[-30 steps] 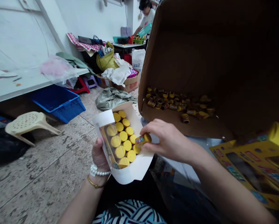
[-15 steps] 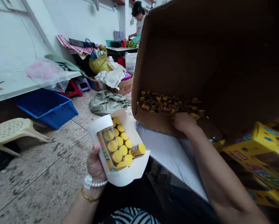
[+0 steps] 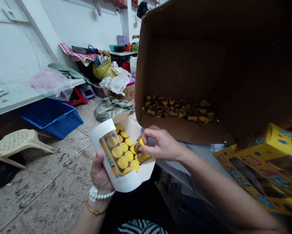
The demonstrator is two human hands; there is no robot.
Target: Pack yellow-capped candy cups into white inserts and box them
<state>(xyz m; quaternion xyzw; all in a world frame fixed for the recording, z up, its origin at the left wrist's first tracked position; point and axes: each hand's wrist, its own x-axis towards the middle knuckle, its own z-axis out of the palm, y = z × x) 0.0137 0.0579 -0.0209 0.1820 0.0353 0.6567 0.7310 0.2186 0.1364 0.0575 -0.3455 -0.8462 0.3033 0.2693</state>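
Observation:
My left hand (image 3: 101, 172) is wrapped round the lower left side of a windowed cardboard box (image 3: 130, 185), which is tilted with its flaps open. Rows of small yellow-capped tubs (image 3: 123, 148) fill it, their lids facing up. At the box's open right side, my right hand (image 3: 159, 143) pinches one small yellow tub (image 3: 138, 145) between thumb and fingers. Another tub (image 3: 143, 157) lies on its side just below that one. To the right, a large brown carton (image 3: 180, 130) lies with its opening toward me, and many loose tubs (image 3: 177, 112) are spread inside.
Yellow printed boxes with windows (image 3: 265, 162) stand at the right. On the left are a white table (image 3: 16, 100), a blue crate (image 3: 60, 120) and a cream stool (image 3: 21, 143). Bags and cartons (image 3: 116, 81) are heaped behind. A person's hand (image 3: 135, 37) shows at the far table.
My right hand has come out of the large carton, moving left to the windowed box with a tub in its fingers. My left hand still holds the box in nearly the same place.

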